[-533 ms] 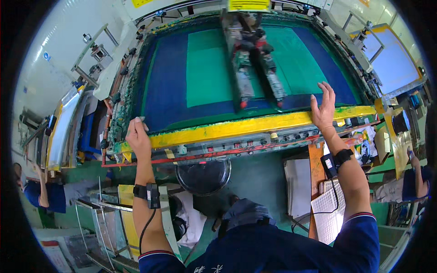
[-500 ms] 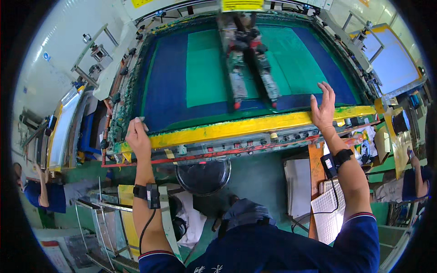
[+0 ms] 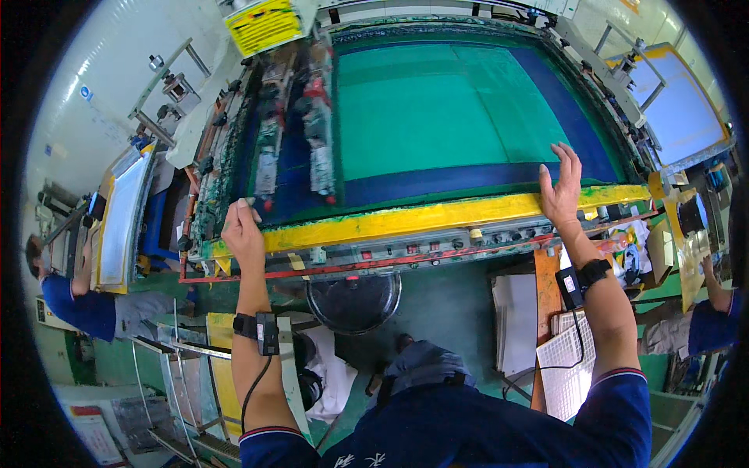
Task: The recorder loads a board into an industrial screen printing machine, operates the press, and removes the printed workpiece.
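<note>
Two hands, one bar

The left hand [image 3: 244, 228] is narrow, fingers bunched at the left end of the yellow bar [image 3: 406, 224] — whether it grips, I cannot tell. The right hand [image 3: 562, 189] is wide, thumb apart, fingertips over the screen [image 3: 437, 109] beyond. This broad stance probably steadies the person — and leaves room for the squeegees [image 3: 320, 148], just beyond the left hand. Both forearms reach forward, the right one slanting inward.

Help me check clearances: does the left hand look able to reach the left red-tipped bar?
Probably yes: the left hand is at the yellow frame edge, near the left red-tipped bar, with nothing visible between them; the bar's blur hints at motion, though.
</note>
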Demonstrator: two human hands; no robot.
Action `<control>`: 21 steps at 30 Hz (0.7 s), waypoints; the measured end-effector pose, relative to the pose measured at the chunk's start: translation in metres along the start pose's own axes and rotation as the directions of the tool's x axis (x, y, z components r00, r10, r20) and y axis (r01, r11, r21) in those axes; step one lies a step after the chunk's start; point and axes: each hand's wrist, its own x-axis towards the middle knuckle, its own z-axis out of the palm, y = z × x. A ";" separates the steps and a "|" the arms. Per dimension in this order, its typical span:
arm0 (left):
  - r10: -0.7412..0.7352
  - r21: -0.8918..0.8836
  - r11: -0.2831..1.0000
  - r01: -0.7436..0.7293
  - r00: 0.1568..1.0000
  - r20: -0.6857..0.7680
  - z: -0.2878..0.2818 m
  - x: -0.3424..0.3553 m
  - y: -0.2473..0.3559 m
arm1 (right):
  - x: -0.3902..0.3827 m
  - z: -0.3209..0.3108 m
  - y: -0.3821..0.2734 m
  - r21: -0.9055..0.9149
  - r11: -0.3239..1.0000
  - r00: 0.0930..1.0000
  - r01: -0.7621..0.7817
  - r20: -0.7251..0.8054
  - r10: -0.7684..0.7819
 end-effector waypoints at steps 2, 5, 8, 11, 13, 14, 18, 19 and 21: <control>0.018 0.007 1.000 -0.018 1.000 -0.001 -0.001 0.001 -0.004 | 0.000 0.001 0.001 -0.008 1.000 1.000 0.003 0.003 -0.003; 0.034 0.010 0.999 -0.034 0.999 -0.001 -0.001 0.000 -0.002 | -0.001 0.001 0.000 -0.006 1.000 1.000 -0.015 0.013 0.015; 0.030 0.002 1.000 -0.030 1.000 0.000 0.000 -0.001 -0.001 | -0.001 0.001 0.001 -0.006 1.000 1.000 0.001 0.001 -0.001; 0.032 -0.002 0.999 -0.032 0.999 -0.002 0.000 0.001 -0.003 | 0.000 0.001 -0.001 0.003 1.000 0.999 0.025 -0.024 -0.025; 0.031 -0.002 1.000 -0.031 1.000 0.001 0.000 0.000 -0.004 | 0.001 0.002 0.000 -0.002 1.000 0.999 0.027 -0.028 -0.027; 0.026 0.004 1.000 -0.026 1.000 0.003 -0.001 0.000 -0.003 | 0.000 0.003 0.000 -0.007 0.999 0.999 0.031 -0.033 -0.032; -0.005 0.002 1.000 0.005 1.000 0.005 0.000 0.000 -0.003 | 0.001 0.001 -0.002 -0.012 0.999 0.999 0.035 -0.028 -0.035; -0.006 0.005 1.000 0.006 1.000 0.004 0.000 0.001 -0.002 | 0.001 0.001 -0.001 -0.010 0.999 0.999 0.034 -0.030 -0.034; 0.034 -0.009 0.999 -0.034 0.999 0.008 0.000 0.001 0.002 | 0.001 0.001 0.000 -0.005 0.999 0.999 0.034 -0.030 -0.034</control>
